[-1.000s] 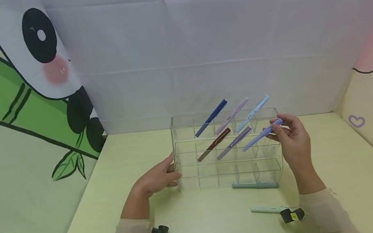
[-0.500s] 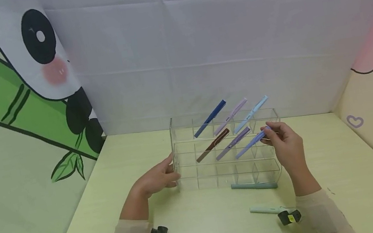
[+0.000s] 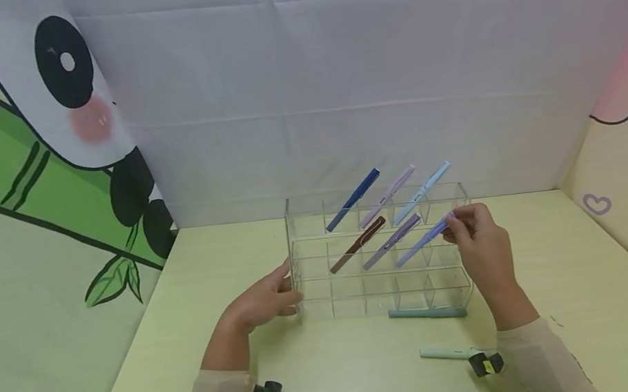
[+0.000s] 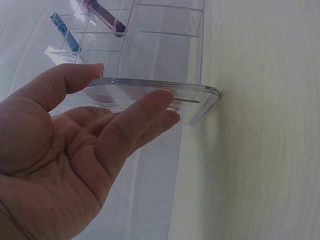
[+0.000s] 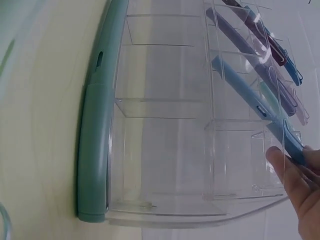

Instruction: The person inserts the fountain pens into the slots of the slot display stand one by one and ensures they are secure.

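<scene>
A clear acrylic pen rack [image 3: 348, 303] with stepped tiers stands on the table. My right hand [image 3: 486, 250] pinches the upper end of a periwinkle-blue pen [image 3: 423, 243]; the pen's lower end is within the middle tier, right of a purple pen [image 3: 391, 242]. Seen from the right wrist, thumb and fingers hold this blue pen [image 5: 245, 92] near its clip. Against the rack's left side panel [image 4: 150, 86] rests my left hand [image 3: 263, 299], thumb at the panel's edge, the other fingers extended along its outer face. A brown pen [image 3: 358, 244] leans left of the purple one.
In the back tier lean a dark blue pen [image 3: 354, 199], a lilac pen [image 3: 387, 195] and a light blue pen [image 3: 422, 192]. On the table, a dark green pen [image 3: 428, 312] lies along the rack's front and a pale green pen [image 3: 445, 353] lies nearer, partly behind the right wrist camera.
My right hand has moved left and slightly down with the blue pen, bringing its lower end into the middle tier. In the last half second it barely moves. The left hand stays at the rack.
</scene>
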Tool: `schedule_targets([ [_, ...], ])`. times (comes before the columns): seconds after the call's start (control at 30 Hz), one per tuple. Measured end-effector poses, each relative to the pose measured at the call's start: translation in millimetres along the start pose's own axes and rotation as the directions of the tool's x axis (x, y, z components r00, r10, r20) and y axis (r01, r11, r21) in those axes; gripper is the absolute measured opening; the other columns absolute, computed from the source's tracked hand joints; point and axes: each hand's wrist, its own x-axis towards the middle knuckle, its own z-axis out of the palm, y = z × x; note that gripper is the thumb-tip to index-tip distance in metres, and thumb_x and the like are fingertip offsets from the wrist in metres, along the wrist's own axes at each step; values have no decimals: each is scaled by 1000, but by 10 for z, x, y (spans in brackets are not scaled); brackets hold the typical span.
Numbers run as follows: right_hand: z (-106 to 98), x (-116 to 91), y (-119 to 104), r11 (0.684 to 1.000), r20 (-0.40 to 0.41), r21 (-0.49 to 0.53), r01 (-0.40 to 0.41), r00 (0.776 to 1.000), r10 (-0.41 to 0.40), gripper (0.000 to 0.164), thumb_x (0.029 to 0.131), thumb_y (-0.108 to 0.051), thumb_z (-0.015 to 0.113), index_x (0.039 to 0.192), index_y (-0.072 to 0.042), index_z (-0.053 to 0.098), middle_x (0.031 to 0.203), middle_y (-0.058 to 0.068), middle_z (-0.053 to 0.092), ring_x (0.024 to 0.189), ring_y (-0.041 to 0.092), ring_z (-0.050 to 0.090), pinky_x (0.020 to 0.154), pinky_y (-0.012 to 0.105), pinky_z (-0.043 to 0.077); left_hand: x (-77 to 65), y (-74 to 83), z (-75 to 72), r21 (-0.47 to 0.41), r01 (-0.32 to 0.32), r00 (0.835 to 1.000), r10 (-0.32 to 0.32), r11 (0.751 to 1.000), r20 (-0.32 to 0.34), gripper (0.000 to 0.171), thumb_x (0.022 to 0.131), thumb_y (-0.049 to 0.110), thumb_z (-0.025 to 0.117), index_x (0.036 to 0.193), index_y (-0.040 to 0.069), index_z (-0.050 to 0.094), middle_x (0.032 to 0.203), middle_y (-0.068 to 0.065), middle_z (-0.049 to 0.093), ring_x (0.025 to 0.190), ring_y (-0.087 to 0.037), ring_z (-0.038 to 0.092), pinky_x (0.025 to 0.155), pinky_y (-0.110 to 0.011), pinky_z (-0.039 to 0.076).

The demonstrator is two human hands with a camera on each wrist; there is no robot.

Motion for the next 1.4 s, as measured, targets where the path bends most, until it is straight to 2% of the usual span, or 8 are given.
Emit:
schedule_targets([
  [0.13,5,4,-5,998,-8,-59,18,1000,-18,22,100,-15,57,115,2,57,100,16,73,85,27,74,67,7,51,1,2,2,10,5,1000,-5,1000,-7,84,98,28,60,159,29,2,154,-23,35,116,-39,63,112,-67,23],
  [0.37,12,-3,-25,978,-15,-194,77,997,-81,22,99,-14,58,115,1,61,94,15,75,80,26,75,67,36,59,17,-18,-1,14,12,1000,-11,1000,-12,85,98,29,61,159,29,2,154,-23,36,116,-39,63,112,-66,24],
  [0.57,-19,-10,-69,967,-6,-247,59,998,-63,26,98,-17,61,120,-2,61,93,11,76,75,25,73,54,26,49,8,-19,-2,23,8,1000,-8,1000,-6,84,98,30,60,159,30,2,154,-22,36,116,-39,63,112,-68,22],
  [0.83,-104,10,-133,928,20,-355,113,993,-113,27,97,-16,61,119,0,66,90,13,76,69,26,70,58,40,50,15,-14,-6,26,-3,1000,3,1000,5,83,98,30,59,158,34,2,153,-22,37,117,-40,62,111,-69,22],
  [1.0,-223,11,-193,930,-2,-347,123,991,-132,26,98,-18,60,117,-2,69,86,12,76,68,27,70,56,36,48,18,-2,-9,21,-4,1000,4,1000,9,83,99,30,59,158,35,2,153,-23,37,117,-41,61,110,-70,21],
  [1.1,-348,13,-246,947,-24,-310,88,995,-101,27,99,-24,58,116,-6,70,85,9,76,74,26,72,58,25,48,18,8,-8,25,-6,1000,5,1000,6,84,98,30,59,159,33,1,153,-23,37,117,-41,62,110,-70,22],
  [1.23,-541,8,-321,971,-32,-237,32,999,-41,29,100,-31,56,116,-12,71,91,5,76,76,3,70,62,7,45,23,10,-5,20,-30,999,29,999,16,82,99,29,59,159,32,3,154,-22,36,122,-39,58,110,-64,31],
  [1.4,-768,-41,-405,991,-27,-134,13,999,-16,30,99,-31,58,125,-17,66,105,4,74,76,-18,60,69,3,46,18,-16,-6,12,-22,1000,21,1000,12,83,99,31,60,159,29,3,156,-22,34,122,-38,59,111,-63,30],
])
